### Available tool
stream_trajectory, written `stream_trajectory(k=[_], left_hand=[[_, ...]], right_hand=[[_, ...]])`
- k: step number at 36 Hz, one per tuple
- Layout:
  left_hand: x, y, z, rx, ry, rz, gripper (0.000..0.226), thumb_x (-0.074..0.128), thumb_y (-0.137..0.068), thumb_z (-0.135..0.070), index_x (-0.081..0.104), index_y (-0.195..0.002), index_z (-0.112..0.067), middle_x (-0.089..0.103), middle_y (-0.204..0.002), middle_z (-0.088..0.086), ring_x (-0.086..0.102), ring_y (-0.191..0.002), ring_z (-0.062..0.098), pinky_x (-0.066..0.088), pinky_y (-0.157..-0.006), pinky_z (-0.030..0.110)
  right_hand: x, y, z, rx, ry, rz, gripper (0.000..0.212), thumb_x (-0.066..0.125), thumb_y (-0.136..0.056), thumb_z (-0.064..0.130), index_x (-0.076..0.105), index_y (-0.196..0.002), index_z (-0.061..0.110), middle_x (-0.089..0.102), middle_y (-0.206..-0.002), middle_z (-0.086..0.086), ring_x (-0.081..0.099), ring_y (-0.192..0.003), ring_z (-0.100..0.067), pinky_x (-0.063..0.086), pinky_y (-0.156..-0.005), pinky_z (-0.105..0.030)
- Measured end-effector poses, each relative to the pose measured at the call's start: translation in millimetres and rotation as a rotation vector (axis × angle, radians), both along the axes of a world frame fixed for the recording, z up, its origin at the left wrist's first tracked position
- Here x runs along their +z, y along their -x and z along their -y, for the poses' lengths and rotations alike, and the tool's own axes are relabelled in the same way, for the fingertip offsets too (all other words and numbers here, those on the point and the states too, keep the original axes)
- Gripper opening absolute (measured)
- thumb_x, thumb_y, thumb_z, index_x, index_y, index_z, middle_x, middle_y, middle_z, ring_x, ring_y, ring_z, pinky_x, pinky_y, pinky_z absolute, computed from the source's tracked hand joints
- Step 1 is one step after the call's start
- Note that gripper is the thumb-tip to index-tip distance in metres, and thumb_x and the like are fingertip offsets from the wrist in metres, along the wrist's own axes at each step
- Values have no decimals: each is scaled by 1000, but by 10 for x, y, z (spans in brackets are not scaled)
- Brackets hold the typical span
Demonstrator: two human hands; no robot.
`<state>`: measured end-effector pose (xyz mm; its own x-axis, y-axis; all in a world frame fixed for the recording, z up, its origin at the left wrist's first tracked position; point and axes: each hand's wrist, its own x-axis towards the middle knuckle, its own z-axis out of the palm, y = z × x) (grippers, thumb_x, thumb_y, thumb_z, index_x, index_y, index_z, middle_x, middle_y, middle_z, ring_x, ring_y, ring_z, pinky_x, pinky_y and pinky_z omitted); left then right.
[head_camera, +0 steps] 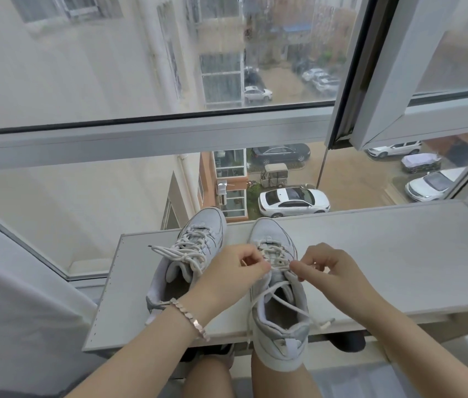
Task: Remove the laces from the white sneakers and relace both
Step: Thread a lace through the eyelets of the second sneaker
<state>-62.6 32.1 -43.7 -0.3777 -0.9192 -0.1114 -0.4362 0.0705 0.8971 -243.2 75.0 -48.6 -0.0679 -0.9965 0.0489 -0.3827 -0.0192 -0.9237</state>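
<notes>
Head view. Item one: sneaker in hand (280, 300), toe to the window, heel overhanging the near edge of the white worktop (385, 254). Its lace (277, 264) crosses the upper eyelets, with loose ends trailing over the collar. Left hand (227, 272) and right hand (329, 271): each grip is closed in a fingertip pinch on that lace. Item two: second sneaker (195, 254), just beside, laced and knotted. Handling note: probably drawing slack, so pull both ends evenly, keep the lace flat and steady the overhanging heel.

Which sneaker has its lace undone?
The right sneaker: the left hand and right hand pinch its lace, whose ends trail loose over the heel. The left sneaker is tied.
</notes>
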Motion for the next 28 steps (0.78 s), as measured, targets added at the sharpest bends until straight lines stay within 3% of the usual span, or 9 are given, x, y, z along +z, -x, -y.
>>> stream_trajectory(k=[4,7,10,12,16,19,23,26,28], left_hand=[[-5,-5,-38,-46,76,141,13,70,-75,-27,60,-66,-29,54,-53,-24,47,-50,-5,35,-51,6],[28,-8,-27,-48,113,172,13,70,-75,-31,59,-70,-34,55,-63,-19,47,-52,-7,35,-50,6],[60,5,-14,-29,85,126,10,62,-84,-37,64,-75,-33,57,-67,-16,46,-52,-3,35,-52,10],[64,15,5,-44,101,153,17,56,-89,-36,68,-78,-30,58,-63,-18,46,-51,-1,37,-56,15],[92,44,46,-110,112,257,12,60,-88,-30,71,-84,-28,61,-74,-17,49,-58,-3,43,-64,19],[123,51,84,-130,70,269,10,63,-84,-24,71,-83,-29,59,-71,-14,50,-55,-2,45,-60,17],[190,53,97,-172,-1,271,6,66,-83,-24,70,-81,-28,59,-70,-9,52,-56,4,52,-64,26],[228,71,100,-220,45,333,10,65,-85,-29,65,-76,-32,59,-80,-11,52,-63,2,46,-63,23],[223,89,94,-248,115,418,8,59,-89,-29,64,-82,-29,56,-94,-8,53,-76,7,45,-72,26]], right_hand=[[15,-18,-53,56,-15,59,30,69,-79,29,61,-51,25,58,-62,8,49,-61,-4,38,-61,-13],[71,-1,-65,75,-22,167,42,63,-83,44,64,-52,17,54,-52,3,45,-54,-6,35,-55,-12],[86,9,-54,50,-65,189,49,49,-90,40,67,-54,13,59,-50,-3,47,-50,-8,37,-53,-12],[78,5,-41,29,-109,131,41,50,-93,29,68,-61,11,61,-49,-5,50,-47,-12,40,-49,-15],[82,7,-21,31,-175,33,15,62,-87,13,67,-74,15,62,-49,0,52,-35,-10,37,-39,-15],[113,8,2,55,-180,-39,15,69,-82,15,68,-70,24,64,-54,7,56,-37,-11,37,-37,-15],[143,10,42,84,-178,-163,16,72,-80,23,67,-68,32,65,-63,14,60,-41,-11,37,-38,-16],[166,27,70,163,-144,-261,19,69,-83,24,66,-71,38,63,-73,10,60,-45,-10,33,-41,-9],[180,32,94,240,-132,-341,20,65,-87,24,66,-75,40,59,-81,7,59,-46,-10,35,-45,-10]])
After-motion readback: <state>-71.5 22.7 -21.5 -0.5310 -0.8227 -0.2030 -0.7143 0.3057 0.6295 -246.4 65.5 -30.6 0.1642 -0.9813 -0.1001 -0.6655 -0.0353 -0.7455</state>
